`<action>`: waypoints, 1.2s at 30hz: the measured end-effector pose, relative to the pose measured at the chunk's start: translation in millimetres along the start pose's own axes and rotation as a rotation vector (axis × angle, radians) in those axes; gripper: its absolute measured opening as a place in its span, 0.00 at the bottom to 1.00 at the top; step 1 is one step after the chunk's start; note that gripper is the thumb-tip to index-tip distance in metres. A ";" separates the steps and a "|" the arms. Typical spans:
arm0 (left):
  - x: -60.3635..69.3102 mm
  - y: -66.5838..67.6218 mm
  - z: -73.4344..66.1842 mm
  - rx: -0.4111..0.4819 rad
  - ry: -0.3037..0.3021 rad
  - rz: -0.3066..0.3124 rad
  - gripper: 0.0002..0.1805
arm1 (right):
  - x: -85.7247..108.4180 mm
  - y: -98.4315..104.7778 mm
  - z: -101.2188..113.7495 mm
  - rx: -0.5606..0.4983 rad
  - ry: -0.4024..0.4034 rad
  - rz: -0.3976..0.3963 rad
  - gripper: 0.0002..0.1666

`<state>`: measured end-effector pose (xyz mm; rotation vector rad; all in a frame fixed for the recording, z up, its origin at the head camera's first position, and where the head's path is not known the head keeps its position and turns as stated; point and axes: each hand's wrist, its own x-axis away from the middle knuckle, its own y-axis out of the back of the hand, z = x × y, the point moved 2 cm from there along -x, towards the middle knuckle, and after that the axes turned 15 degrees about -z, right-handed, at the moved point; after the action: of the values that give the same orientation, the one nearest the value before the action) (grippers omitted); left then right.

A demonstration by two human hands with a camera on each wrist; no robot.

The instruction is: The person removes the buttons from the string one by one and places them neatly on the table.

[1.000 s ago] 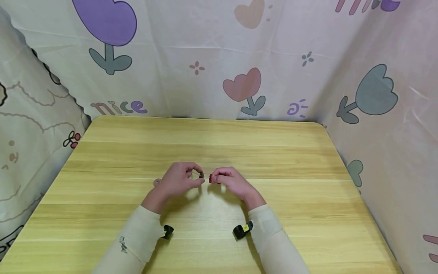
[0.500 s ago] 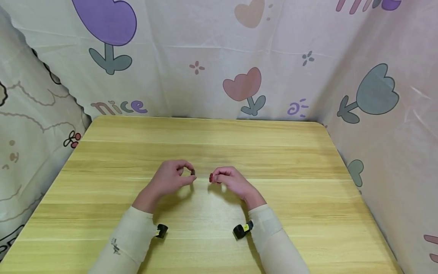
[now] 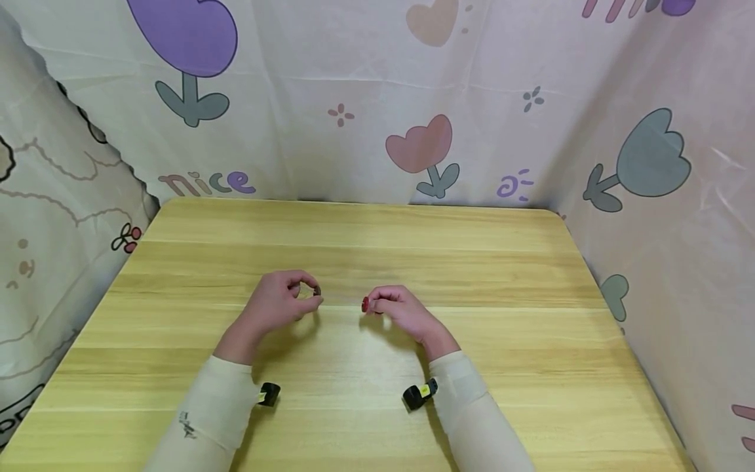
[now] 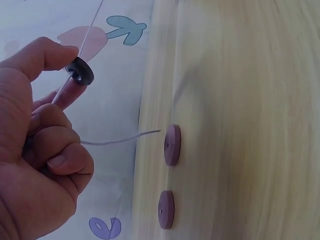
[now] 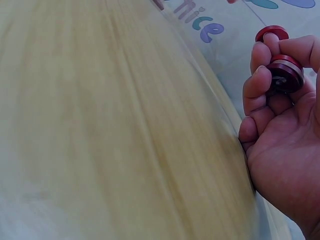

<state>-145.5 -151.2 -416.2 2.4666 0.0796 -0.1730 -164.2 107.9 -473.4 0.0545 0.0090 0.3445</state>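
Leftward travel since the earlier head frame is widening the gap: the left hand point(image 3: 276, 301) is now standing well apart from the right hand point(image 3: 401, 313). Pale sleeves point(image 3: 215, 413) are entering at the frame's bottom. Left of centre, the left hand's thumb and forefinger are pinching a dark disc point(image 4: 84, 72), other fingers curling in; a thin string point(image 4: 91, 27) is passing through it. In the left wrist view, a loose string end is hanging near a mauve disc point(image 4: 173, 145); a second mauve disc point(image 4: 166, 210) is lying lower in frame, both resting on the tabletop point(image 3: 472, 262). At centre, the right hand's curled fingers are holding a red disc point(image 5: 271, 29) and a banded stack point(image 5: 286, 75). Beyond, a patterned curtain point(image 3: 295, 52) is hanging across the upper frame.
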 end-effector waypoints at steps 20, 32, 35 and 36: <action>2.2 21.8 19.2 -0.052 0.071 -0.047 0.12 | 0.5 0.8 -1.1 0.000 -0.008 -0.006 0.09; 3.0 32.4 26.8 -0.052 0.089 -0.054 0.13 | 0.4 1.0 -2.4 0.008 -0.016 -0.010 0.09; 3.3 34.1 28.4 -0.051 0.089 -0.061 0.13 | 1.0 1.2 -1.3 0.011 -0.018 -0.013 0.09; 3.6 34.8 28.9 -0.052 0.086 -0.065 0.13 | 1.2 1.1 -0.8 0.010 -0.018 -0.013 0.09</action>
<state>-141.5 -196.3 -417.8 2.4208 0.1988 -0.0913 -163.5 109.4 -474.1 0.0674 -0.0062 0.3313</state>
